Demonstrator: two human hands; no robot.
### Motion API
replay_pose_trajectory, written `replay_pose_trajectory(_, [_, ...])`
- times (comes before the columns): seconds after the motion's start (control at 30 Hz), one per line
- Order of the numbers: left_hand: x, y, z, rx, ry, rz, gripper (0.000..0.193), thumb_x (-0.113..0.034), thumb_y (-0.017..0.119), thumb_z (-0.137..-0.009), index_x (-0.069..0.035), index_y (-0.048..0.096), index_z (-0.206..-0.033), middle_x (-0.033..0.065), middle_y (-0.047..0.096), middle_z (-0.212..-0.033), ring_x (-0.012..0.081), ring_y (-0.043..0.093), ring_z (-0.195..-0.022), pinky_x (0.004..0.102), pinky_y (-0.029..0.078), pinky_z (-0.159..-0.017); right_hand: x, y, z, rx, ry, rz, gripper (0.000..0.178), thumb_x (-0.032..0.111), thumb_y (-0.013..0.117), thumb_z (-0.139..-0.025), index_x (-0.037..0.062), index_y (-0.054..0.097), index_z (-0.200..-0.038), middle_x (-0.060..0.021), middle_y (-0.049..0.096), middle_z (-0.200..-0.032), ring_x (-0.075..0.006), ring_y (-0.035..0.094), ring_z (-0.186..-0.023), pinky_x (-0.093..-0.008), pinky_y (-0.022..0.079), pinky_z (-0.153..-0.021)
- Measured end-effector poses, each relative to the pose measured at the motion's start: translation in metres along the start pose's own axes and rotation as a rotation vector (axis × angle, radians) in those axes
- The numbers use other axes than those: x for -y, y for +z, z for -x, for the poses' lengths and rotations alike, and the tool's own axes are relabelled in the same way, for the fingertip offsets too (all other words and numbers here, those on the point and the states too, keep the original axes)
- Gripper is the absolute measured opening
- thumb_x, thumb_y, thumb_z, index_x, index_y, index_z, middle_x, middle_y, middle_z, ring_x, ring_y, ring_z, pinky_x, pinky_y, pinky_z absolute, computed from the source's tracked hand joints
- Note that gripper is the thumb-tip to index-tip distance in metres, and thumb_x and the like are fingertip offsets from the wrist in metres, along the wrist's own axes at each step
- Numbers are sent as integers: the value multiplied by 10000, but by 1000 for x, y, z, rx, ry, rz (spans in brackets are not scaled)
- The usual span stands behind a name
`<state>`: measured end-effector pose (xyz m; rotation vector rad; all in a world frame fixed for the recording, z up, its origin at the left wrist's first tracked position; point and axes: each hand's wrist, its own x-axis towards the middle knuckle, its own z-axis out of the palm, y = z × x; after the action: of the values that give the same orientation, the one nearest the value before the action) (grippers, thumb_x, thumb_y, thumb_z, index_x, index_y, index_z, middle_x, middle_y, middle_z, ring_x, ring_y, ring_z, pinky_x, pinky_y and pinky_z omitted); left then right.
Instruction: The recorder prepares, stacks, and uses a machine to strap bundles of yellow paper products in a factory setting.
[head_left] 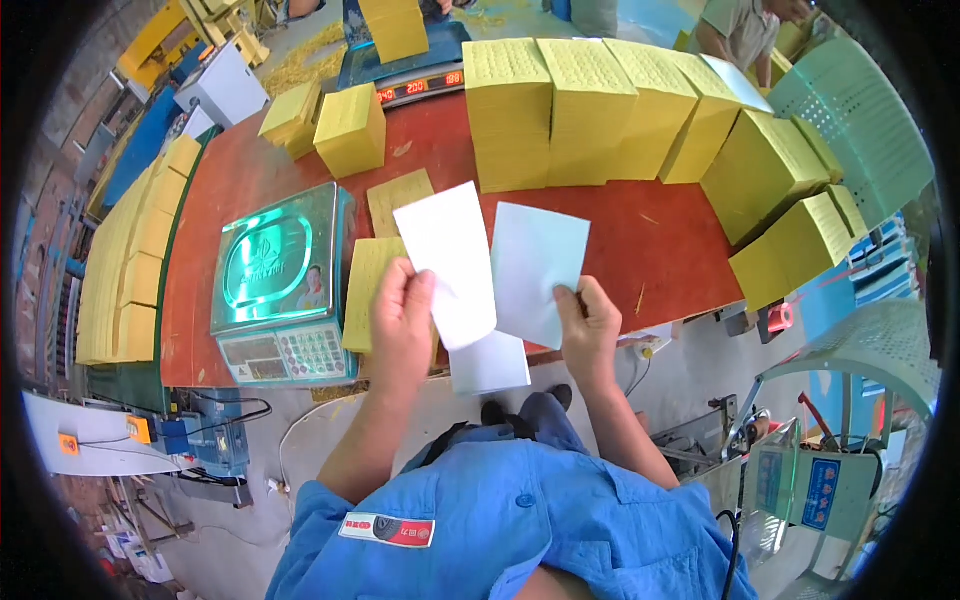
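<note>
A bright white sheet (452, 255) beside a pale blue sheet (538, 260)
My left hand (403, 305) and right hand (590, 325) pinched their outer edges.

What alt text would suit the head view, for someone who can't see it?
A person's left hand holds a white sheet and the right hand a pale blue sheet at a red table, which bears a digital scale and several yellow stacks.

Sheets (455, 255) before stacks (595, 125), scale (270, 265) left, on table (650, 235)
</note>
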<state>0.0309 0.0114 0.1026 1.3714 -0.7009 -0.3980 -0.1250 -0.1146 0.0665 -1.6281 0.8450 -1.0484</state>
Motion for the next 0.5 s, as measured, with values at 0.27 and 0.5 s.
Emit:
replay_pose_trajectory(0.27, [-44, 31, -115, 36, 19, 239, 71, -123, 557, -977, -60, 580, -1000, -16, 604, -893, 42, 543, -752, 213, 446, -660, -17, -28, -52, -58, 56, -90, 327, 50, 649, -895, 27, 399, -686, 31, 375, -619, -50, 320, -599, -271, 299, -485])
replay_pose_trajectory(0.5, [-3, 56, -270, -50, -2, 204, 97, -110, 642, -913, -23, 635, -871, -10, 607, -788, 62, 539, -733, 246, 436, -644, -37, -30, -88, 50, 124, -206, 360, 70, 642, -916, 69, 369, -681, 65, 349, -653, -41, 293, -629, -244, 271, -510])
